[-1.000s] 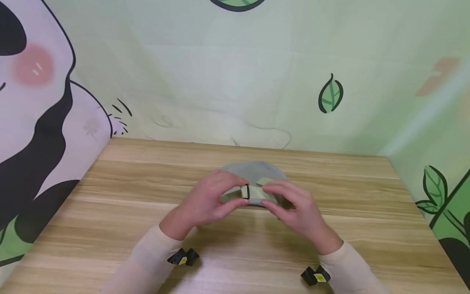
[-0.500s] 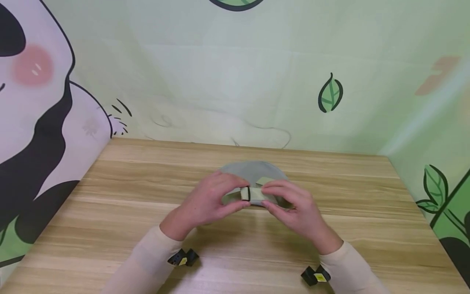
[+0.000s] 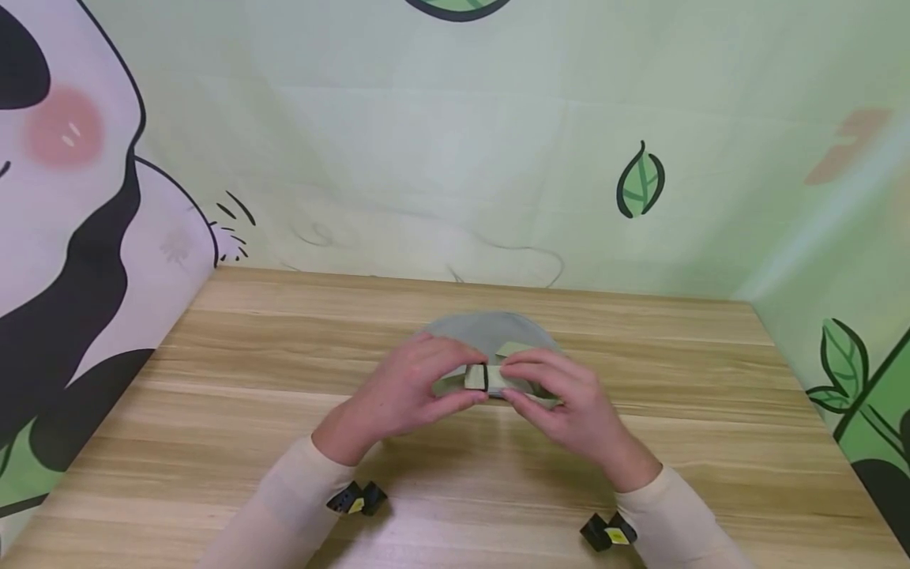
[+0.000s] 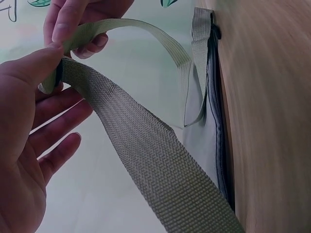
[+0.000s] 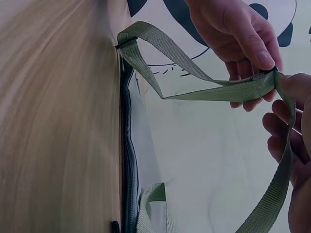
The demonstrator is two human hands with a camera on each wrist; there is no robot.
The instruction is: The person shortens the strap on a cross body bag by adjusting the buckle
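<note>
A grey bag (image 3: 490, 325) with a curved top edge and a dark zipper (image 5: 129, 160) stands on the table behind the hands. Its pale green webbing strap (image 4: 141, 141) rises in loops from the ends. Thumb and fingers of my left hand (image 3: 405, 387) pinch the strap at a thin black slider buckle (image 3: 486, 378). Just to the right of the buckle, my right hand (image 3: 572, 395) pinches the same strap, fingers on top and thumb below. In the left wrist view, the left hand's lower fingers spread loosely behind the strap.
The wood-grain table (image 3: 284, 332) reaches back to a green printed wall cloth (image 3: 441, 158). A panda picture (image 3: 64, 197) covers the cloth at left. Small black devices (image 3: 357, 498) sit at both sleeve cuffs.
The buckle has shifted slightly to the right in the head view. My right fingertips have come a little left, nearer the left ones. The bag stays put.
</note>
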